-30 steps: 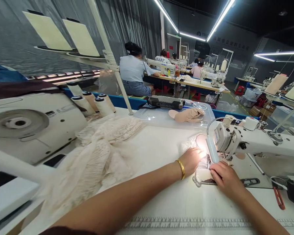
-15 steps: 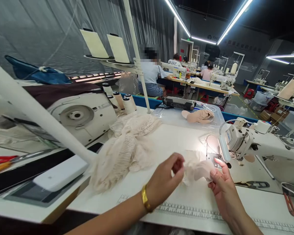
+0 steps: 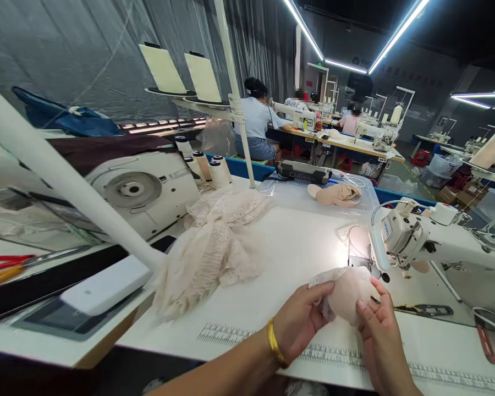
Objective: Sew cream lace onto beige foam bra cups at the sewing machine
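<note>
Both hands pinch one pale fabric piece (image 3: pixel 348 297), held between them above the bench (image 3: pixel 289 236): the left hand (image 3: pixel 307 319) grips its lacy left edge with the thumb on top, and the right hand (image 3: pixel 379 327) closes on its right edge, thumb against the smooth face. Nearer the body than the fingers, a printed ruler strip (image 3: pixel 334 356) runs along the front edge of the bench, passing behind the left wrist with its gold bracelet (image 3: pixel 275 344). To the left of the left hand, a broad white stretch of bench reaches as far as a heap of cream lace (image 3: pixel 214 253). Room is tighter around the right hand: the sewing machine (image 3: pixel 400 231) and its slim lamp (image 3: pixel 378 247) stand just beyond it, black thread snips (image 3: pixel 435 310) lie to its right, and a red-handled tool (image 3: pixel 487 345) farther right. The fingers under the fabric are partly hidden, so their exact hold cannot be told. Beyond the hands, a rounded beige piece (image 3: pixel 358 241) beside the needle area is partly covered by the lamp. Both forearms are cut off by the lower border, and the sewing machine by the right.
</note>
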A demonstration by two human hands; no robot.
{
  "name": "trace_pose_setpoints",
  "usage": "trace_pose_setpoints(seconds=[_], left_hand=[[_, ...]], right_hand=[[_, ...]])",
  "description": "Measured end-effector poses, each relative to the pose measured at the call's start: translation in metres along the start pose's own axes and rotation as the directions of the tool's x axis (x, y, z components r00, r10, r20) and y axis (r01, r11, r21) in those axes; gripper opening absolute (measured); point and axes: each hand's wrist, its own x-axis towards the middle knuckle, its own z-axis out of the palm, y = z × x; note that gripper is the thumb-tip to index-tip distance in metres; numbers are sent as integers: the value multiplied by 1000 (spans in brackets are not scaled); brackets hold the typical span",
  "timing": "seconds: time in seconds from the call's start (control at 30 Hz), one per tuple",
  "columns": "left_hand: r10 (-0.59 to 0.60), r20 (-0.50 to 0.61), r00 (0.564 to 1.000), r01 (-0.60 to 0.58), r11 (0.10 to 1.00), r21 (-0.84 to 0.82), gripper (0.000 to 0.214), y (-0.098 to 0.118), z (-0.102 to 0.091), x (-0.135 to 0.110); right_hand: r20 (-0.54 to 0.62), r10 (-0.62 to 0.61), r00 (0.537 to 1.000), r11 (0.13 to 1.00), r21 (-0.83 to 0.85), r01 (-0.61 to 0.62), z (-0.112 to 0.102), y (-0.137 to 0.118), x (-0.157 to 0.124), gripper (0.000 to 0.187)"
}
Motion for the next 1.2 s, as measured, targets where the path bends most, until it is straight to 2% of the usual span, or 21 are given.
trace_pose_setpoints(seconds=[0.1,0.17,0.27,0.33,0.43,0.53,0.6,0.67,0.83,1.0,1.13,1.2], left_hand=[[-97,-100,990,82,986,-148,11,0,1,3],[-69,-124,990,48,986,-162,12,-1,1,6],[10,-65,998,-16,996,-90,8,-4,3,8],[-16,-10,1000,16,998,-68,7,-4,4,7],[-81,69,994,86,994,-74,19,-1,9,3],[50,140,989,-51,999,7,34,0,14,1],[128,129,983,-137,988,67,38,-2,16,2],[145,90,985,-152,985,78,37,-3,17,4],[132,69,989,-136,989,57,37,-5,15,9],[76,37,996,-78,995,67,45,-3,18,9],[34,102,994,-47,990,132,50,-1,21,8],[25,110,994,-42,987,155,49,1,21,8]], right_hand=[[-9,-68,998,998,7,68,0,-3,0,96],[18,-99,995,994,-42,99,-1,2,-1,101],[60,-114,992,989,-91,120,-7,6,1,99],[56,-110,992,989,-91,114,-11,4,6,94],[0,-136,991,983,-126,135,-14,-2,10,86],[-14,-195,981,965,-179,190,-12,-3,7,78],[1,-198,980,964,-183,194,-11,-1,4,76],[9,-177,984,970,-170,176,-10,0,3,76],[21,-131,991,982,-137,133,-12,-2,7,81],[3,-113,994,987,-111,113,-9,-4,6,80],[-6,-125,992,988,-90,124,-11,-3,8,76],[-15,-109,994,993,-44,108,-16,-5,14,68]])
